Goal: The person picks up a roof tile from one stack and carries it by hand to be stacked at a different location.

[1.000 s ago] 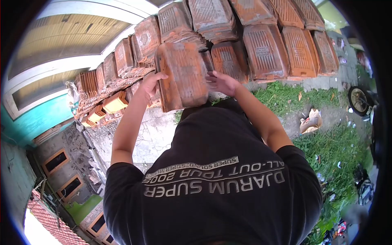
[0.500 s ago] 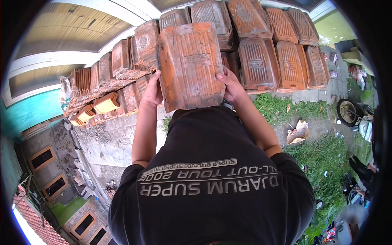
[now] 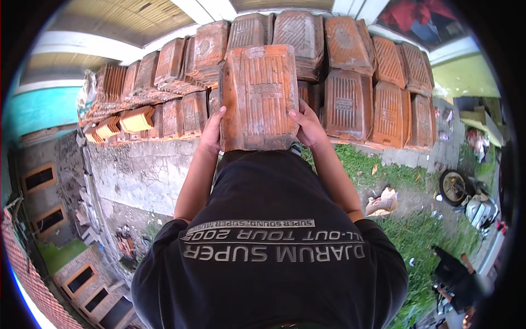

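Note:
Between my two hands is a worn orange-brown roof tile point(image 3: 259, 98), its ribbed face toward me, held in front of my chest. My left hand point(image 3: 211, 130) grips the tile's left edge, thumb on the front and the other fingers mostly hidden behind. On the right edge, my right hand point(image 3: 309, 126) clasps it the same way, thumb over the face. Beyond the tile stand stacked roof tiles in two tiers; one stack point(image 3: 347, 105) is just right of my right hand, and lower stacked tiles point(image 3: 193, 114) lie left of my left hand.
Windows and a white frame point(image 3: 87, 45) rise behind the stacks. Cracked concrete point(image 3: 142, 178) lies to the left, grass point(image 3: 405, 236) to the right with a crumpled brown bag point(image 3: 382, 202). A motorcycle wheel point(image 3: 453, 187) and a person in dark clothes point(image 3: 457, 277) are at far right.
My view has turned, so the stacks sit a little lower and further right. The tile in my hands stays gripped at both edges and appears slightly lower and to the right.

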`<state>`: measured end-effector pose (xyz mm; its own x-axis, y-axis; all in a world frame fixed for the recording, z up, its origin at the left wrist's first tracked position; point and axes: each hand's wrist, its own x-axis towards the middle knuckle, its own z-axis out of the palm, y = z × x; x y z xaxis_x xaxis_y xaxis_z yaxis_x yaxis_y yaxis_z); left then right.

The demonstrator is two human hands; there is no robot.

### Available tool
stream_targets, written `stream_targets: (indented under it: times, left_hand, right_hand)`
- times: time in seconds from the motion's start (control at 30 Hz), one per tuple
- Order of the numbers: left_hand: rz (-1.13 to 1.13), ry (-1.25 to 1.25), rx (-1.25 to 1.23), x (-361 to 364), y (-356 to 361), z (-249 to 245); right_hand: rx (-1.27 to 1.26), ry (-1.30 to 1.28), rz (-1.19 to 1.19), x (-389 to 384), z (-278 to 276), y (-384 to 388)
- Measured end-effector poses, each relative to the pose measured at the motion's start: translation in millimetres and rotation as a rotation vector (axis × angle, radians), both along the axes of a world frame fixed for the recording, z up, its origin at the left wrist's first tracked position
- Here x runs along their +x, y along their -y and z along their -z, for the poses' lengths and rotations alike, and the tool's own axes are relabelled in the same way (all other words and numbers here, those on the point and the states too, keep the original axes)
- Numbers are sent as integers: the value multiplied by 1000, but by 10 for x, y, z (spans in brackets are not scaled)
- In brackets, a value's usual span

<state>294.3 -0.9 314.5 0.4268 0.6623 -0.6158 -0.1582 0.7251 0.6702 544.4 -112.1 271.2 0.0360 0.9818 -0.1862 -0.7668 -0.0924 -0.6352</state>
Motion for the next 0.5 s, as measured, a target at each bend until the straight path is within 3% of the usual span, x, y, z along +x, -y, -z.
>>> stream_targets:
  times: [0.13, 0.37, 0.5]
  left_hand:
    - [-66, -152, 102, -139, 117, 123]
    - [-193, -96, 106, -406, 415, 430]
    - [-269, -109, 76, -553, 527, 262]
  right_hand:
    - [22, -75, -65, -7, -12, -38]
    - [11, -3, -186, -107, -4, -182]
    - [-12, -12, -260, -291, -8, -298]
